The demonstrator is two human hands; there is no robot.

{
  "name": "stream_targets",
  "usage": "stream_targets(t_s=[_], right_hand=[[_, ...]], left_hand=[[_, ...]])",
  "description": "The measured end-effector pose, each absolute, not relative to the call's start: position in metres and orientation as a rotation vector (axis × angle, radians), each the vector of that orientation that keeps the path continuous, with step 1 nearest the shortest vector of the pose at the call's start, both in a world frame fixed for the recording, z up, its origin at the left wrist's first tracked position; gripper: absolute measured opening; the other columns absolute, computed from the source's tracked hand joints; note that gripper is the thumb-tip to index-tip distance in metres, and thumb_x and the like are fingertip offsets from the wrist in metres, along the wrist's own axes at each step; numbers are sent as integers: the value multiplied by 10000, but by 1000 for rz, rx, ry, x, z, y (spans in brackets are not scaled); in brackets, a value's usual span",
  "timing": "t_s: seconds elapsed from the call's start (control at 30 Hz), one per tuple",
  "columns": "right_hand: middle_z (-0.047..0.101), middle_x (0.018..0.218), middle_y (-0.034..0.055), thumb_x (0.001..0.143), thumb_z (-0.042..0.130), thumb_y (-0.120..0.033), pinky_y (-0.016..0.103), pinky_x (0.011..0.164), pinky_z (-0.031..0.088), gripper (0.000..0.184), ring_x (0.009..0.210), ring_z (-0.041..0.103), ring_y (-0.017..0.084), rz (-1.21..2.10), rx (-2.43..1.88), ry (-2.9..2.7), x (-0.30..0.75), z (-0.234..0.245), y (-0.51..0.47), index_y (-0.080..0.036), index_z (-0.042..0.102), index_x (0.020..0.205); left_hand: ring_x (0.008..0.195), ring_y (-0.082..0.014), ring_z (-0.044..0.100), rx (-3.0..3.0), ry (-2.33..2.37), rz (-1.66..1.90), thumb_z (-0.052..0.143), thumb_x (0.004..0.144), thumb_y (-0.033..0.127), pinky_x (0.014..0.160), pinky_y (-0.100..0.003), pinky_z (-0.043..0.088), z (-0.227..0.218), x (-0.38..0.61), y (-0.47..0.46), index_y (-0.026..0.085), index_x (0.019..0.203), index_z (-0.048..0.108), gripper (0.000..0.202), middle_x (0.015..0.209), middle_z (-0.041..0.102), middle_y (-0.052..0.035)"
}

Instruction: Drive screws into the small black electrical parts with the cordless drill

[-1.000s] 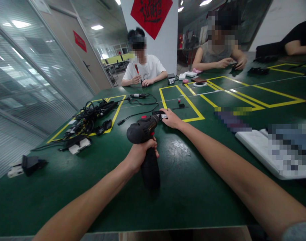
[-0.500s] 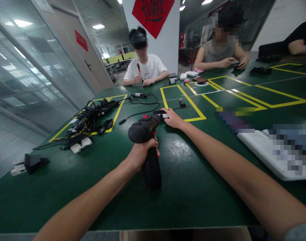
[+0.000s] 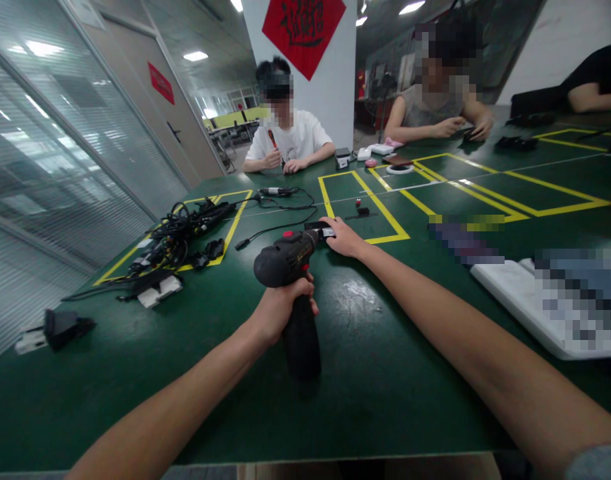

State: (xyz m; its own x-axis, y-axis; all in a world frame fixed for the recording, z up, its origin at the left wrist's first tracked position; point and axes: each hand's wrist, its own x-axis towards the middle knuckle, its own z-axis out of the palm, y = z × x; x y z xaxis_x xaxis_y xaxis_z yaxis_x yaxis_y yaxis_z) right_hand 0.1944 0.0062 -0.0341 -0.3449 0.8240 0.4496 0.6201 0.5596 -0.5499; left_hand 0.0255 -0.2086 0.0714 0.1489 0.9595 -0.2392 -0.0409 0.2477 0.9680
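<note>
Well, the left hand is clenched around the grip of a black cordless drill, fingers wrapped firmly. That grip holds the drill with its handle pointing down toward the near edge of the table and its nose angled away to the far right, just above the green tabletop. The right hand reaches across to that nose, where a small dark-and-white piece sits. Its fingers are bunched against the piece, but I cannot tell whether they are pinching it or only resting there. With one hand bearing the weight, the other is free for this close work at the tip.

Just beyond the hands, a yellow tape box marks off part of the table, with a small red-topped item lying inside it. To the left, a tangle of black cables fills another taped area, apparently kept together there and away from the hands. Across the table, a person in a white T-shirt holds a red-handled screwdriver.
</note>
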Motion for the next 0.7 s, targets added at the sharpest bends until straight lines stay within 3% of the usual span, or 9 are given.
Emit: stream_targets(t_s=[0.7], right_hand=[[531, 1159, 122, 734, 515, -154, 444, 981, 486, 619, 1057, 584, 270, 346, -1154, -2090, 195, -33, 4, -185, 494, 1351]], left_hand=[[486, -132, 575, 1086, 1172, 941, 632, 644, 222, 493, -242, 438, 71, 25, -208, 167, 789, 553, 173, 608, 577, 10]])
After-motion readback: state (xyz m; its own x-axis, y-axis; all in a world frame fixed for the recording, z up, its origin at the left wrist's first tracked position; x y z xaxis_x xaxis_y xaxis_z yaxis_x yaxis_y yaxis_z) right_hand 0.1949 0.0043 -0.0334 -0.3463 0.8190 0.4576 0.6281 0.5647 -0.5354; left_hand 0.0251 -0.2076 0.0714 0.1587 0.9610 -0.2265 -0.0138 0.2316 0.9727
